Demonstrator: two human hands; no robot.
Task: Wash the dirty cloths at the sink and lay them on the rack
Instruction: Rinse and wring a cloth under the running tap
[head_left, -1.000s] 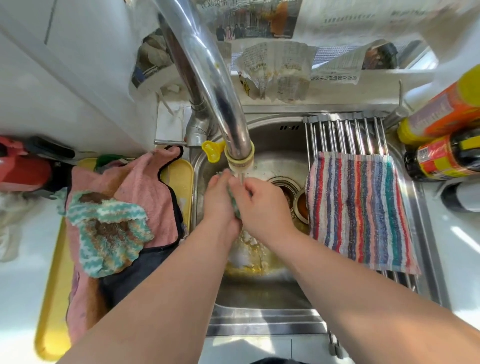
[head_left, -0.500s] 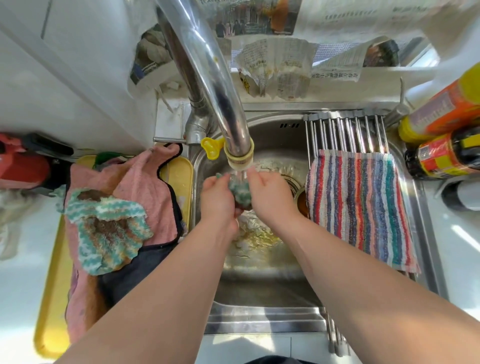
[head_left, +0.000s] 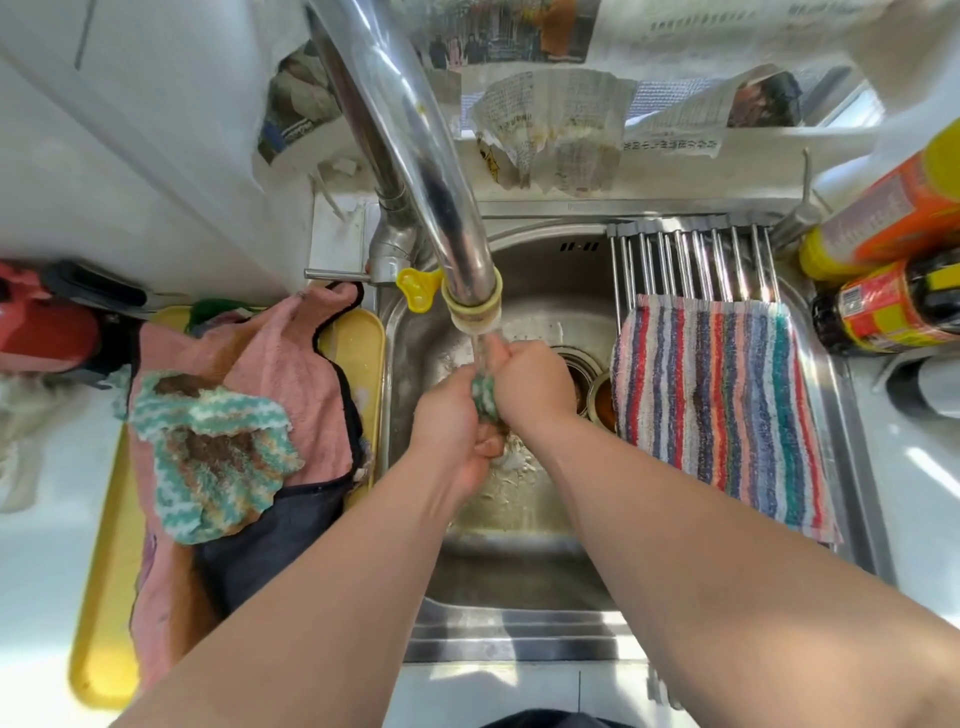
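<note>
Left of tap (head_left: 470, 306): dirty cloths (head_left: 208, 452) piled, unwashed. Under tap: left hand (head_left: 457, 415) and right hand (head_left: 530, 384) both clenched round the small green cloth (head_left: 484, 392), in the stream. I'd rub, turn it, then wring hard. Right of tap: striped cloth (head_left: 717, 400) already lying on the rack (head_left: 691, 260)

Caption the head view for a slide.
Left hand and right hand squeeze a green-and-white cloth under the running chrome tap; a striped towel lies on the steel rack.
</note>
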